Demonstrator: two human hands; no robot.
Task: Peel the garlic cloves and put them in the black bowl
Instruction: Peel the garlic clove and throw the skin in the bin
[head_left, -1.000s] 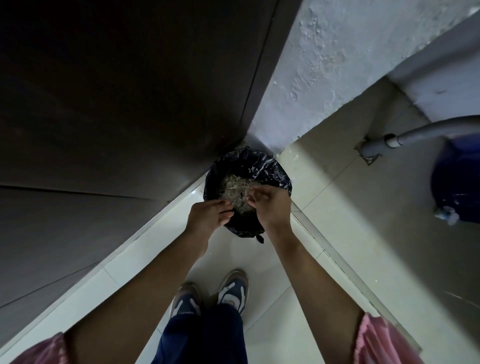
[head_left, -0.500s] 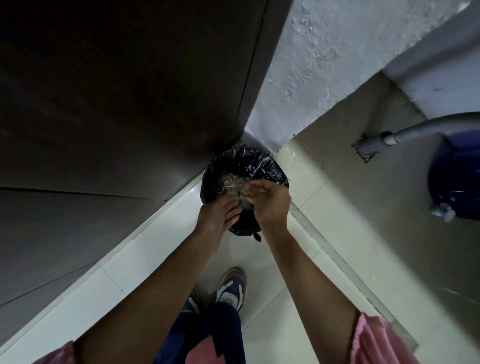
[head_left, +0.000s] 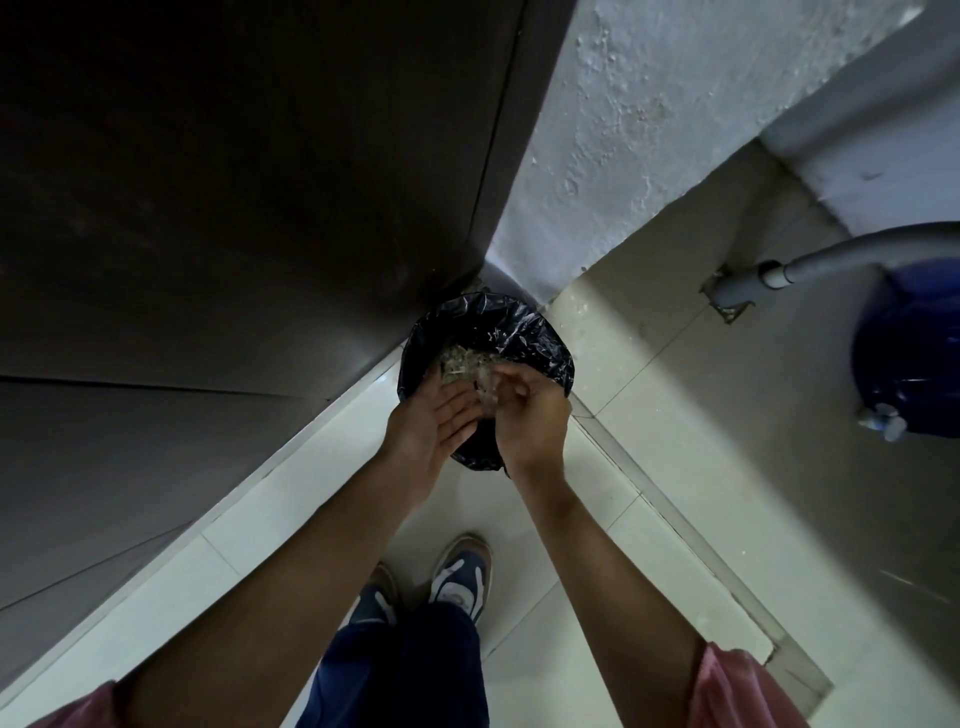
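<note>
This looks like a plain household utility corner. It has a pale tiled floor (head_left: 649, 519), a rough whitewashed wall (head_left: 649, 130) at 1 o'clock and a dark wooden panel (head_left: 234, 208) at 10 o'clock. A bag-lined rubbish bin (head_left: 540, 343) sits in the corner, with a grey pipe (head_left: 831, 260) and a blue drum (head_left: 914, 353) at 3 o'clock.

Bin (head_left: 519, 332) sits in the corner btwn the door (head_left: 234, 208) on your left & the wall (head_left: 649, 130) behind. Your left hand (head_left: 426, 421) & right hand (head_left: 530, 415) are over it. Pipe (head_left: 831, 260) & container (head_left: 914, 353) are well to the right.
</note>
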